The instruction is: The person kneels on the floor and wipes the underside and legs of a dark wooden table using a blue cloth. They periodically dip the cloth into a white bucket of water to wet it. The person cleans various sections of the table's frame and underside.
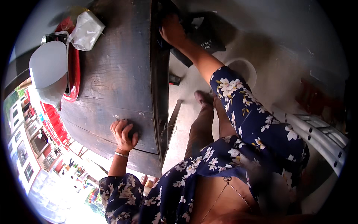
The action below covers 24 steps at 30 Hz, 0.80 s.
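Note:
My left hand (124, 135) rests on the dark wooden table (120, 75) near its front end, fingers bent and thumb apart. Nothing shows in its grasp. My right hand (172, 30) reaches down past the table's far side edge, into a dark area. Its fingers are mostly hidden there, so whether they hold anything cannot be told. Right beside that hand lies a black bag (214, 46) bearing pale writing. On the table's left side stand a white bulb-shaped object (50, 72), a red tray (75, 81) and a plastic-wrapped white pack (86, 30).
An aluminium ladder (313, 134) leans at the right. A pale round rim (253, 72) shows on the concrete floor (179, 126) behind my right arm. Below the table edge sits a small black-and-red object (174, 79). Red plastic chairs (54, 120) stand outside at the left.

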Tool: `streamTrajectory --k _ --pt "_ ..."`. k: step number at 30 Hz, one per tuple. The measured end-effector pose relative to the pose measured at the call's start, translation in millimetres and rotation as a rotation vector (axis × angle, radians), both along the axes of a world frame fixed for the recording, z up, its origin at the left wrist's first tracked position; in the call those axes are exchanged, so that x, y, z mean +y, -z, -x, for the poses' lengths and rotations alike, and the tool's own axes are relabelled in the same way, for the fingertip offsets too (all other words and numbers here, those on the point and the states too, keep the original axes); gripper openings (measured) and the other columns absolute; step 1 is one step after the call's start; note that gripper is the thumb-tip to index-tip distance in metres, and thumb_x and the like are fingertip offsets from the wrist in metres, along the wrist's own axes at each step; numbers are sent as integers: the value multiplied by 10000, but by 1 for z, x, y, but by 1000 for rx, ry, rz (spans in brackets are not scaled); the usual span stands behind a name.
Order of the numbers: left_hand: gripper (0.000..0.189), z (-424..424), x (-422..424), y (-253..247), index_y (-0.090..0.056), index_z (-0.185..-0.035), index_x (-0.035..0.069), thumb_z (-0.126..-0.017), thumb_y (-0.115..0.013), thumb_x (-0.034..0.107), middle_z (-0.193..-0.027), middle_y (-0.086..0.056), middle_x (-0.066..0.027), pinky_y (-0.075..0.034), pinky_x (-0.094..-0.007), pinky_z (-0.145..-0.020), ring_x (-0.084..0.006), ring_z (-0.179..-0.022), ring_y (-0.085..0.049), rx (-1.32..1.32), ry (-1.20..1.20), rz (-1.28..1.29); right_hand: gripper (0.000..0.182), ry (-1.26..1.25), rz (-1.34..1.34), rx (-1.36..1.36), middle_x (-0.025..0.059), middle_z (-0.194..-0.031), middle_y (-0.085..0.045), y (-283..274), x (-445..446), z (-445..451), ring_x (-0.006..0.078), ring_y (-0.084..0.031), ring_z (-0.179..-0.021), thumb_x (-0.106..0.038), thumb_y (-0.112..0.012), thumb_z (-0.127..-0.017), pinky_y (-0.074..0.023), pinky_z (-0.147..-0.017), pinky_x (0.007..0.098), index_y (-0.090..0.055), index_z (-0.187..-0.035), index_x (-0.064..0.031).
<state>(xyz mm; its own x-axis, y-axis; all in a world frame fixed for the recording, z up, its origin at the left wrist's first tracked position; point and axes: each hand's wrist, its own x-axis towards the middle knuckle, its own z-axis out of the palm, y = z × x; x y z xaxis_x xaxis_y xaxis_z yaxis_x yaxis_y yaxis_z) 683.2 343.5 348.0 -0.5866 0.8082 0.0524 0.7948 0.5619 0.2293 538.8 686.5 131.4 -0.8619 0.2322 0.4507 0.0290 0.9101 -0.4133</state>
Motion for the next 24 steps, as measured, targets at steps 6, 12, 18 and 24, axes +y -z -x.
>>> streamTrajectory --k 6,12,18,24 --pt "345 -19 -16 1 -510 -1021 99 -711 -599 221 -1079 -477 -118 -327 -478 -895 -314 -1009 -460 -3 -83 -6 282 87 1958 -47 211 -1034 -568 -36 -1 -63 292 -604 -888 -172 -496 -830 -477 -764 403 -548 -1027 22" --pt "341 -5 5 -1 -503 -1025 97 -724 -591 232 -1075 -478 -125 -333 -480 -889 -319 -999 -459 1 14 -5 457 333 1111 127 202 -1037 -565 37 -110 -137 338 -572 -925 -150 -541 -793 -444 -831 395 -415 -1194 29" --pt "336 -12 -1 2 -498 -1029 94 -741 -574 249 -1080 -472 -132 -335 -484 -887 -324 -998 -453 9 -6 -5 487 105 1774 234 222 -1104 -522 44 -105 -166 326 -519 -1045 -152 -637 -749 -401 -907 371 -452 -1159 35" --pt "328 -9 5 3 -493 -1039 86 -771 -549 267 -1084 -461 -137 -332 -492 -886 -328 -998 -446 20 7 -1 472 251 1024 104 215 -1147 -446 -7 -80 -101 368 -465 -1050 -156 -671 -735 -392 -897 409 -474 -1131 10"
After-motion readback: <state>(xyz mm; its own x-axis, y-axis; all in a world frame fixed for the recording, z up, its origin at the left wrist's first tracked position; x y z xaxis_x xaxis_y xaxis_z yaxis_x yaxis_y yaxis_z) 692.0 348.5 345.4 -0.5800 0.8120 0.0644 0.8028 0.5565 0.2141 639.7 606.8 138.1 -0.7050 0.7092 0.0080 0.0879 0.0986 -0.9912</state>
